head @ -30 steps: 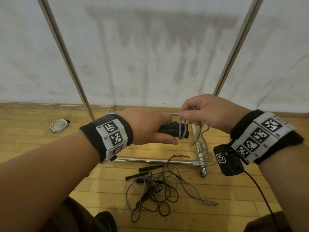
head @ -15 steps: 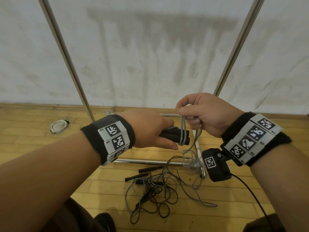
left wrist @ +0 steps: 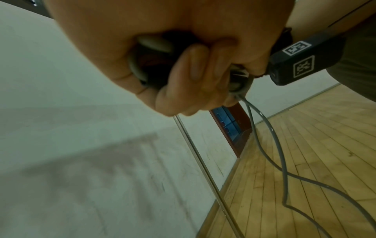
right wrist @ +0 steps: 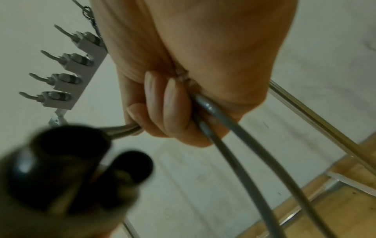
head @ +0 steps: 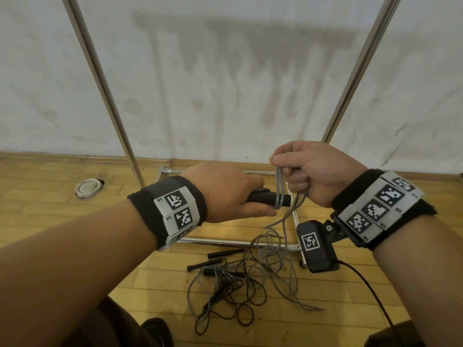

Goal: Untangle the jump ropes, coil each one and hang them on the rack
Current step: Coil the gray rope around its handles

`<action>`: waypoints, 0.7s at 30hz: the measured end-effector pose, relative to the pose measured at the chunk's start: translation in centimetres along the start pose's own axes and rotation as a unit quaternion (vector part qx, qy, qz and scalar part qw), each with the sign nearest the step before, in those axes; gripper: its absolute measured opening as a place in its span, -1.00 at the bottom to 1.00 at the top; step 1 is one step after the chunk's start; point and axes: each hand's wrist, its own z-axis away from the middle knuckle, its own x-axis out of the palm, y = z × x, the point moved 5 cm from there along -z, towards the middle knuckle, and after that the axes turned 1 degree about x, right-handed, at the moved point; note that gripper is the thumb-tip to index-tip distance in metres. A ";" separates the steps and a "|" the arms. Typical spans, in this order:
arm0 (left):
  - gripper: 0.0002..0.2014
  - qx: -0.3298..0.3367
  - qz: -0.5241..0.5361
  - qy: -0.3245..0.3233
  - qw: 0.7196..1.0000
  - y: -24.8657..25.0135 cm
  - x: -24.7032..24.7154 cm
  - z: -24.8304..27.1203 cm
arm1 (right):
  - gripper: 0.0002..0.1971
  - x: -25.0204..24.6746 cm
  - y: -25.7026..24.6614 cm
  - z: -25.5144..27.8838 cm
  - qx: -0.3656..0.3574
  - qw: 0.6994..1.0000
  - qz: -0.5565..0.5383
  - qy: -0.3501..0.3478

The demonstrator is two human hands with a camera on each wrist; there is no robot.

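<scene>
Looping over the black handles (head: 269,198), the grey jump rope (head: 278,189) makes a couple of turns near their free end, and I see its loose strands drop from there to the floor. My left hand (head: 225,191) is wrapped around the two handles, holding them level in front of me. My right hand (head: 310,169) is fisted on the grey cord just above the handles, thumb and forefinger pinching it at the top. Below, the tangled pile of ropes (head: 240,279) lies on the wooden floor (head: 62,216), with more black handles sticking out. Behind stands the metal rack (head: 107,91); its hook strip (right wrist: 69,67) shows from the right wrist.
</scene>
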 end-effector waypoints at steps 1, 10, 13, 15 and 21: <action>-0.45 0.001 0.010 0.008 1.000 0.0 -0.2 0.1 | -0.94 -0.1 0.4 -0.1 0.007 1.000 -0.003 0.008; -0.61 -0.053 0.135 0.041 0.989 -1.1 -0.5 0.5 | -0.74 1.4 3.4 -0.6 0.006 1.000 0.021 0.009; -0.62 -0.095 0.144 0.080 0.982 -2.0 -1.0 0.3 | -0.64 2.1 4.1 -0.6 0.004 0.999 0.031 0.024; -0.66 -0.142 0.139 0.102 0.975 -3.1 -1.2 0.1 | -0.58 2.7 4.4 -0.5 0.005 0.998 0.060 0.021; -0.80 -0.279 0.059 0.079 0.955 -7.3 0.0 0.4 | -0.62 5.4 4.8 0.6 -0.024 0.918 0.394 -0.046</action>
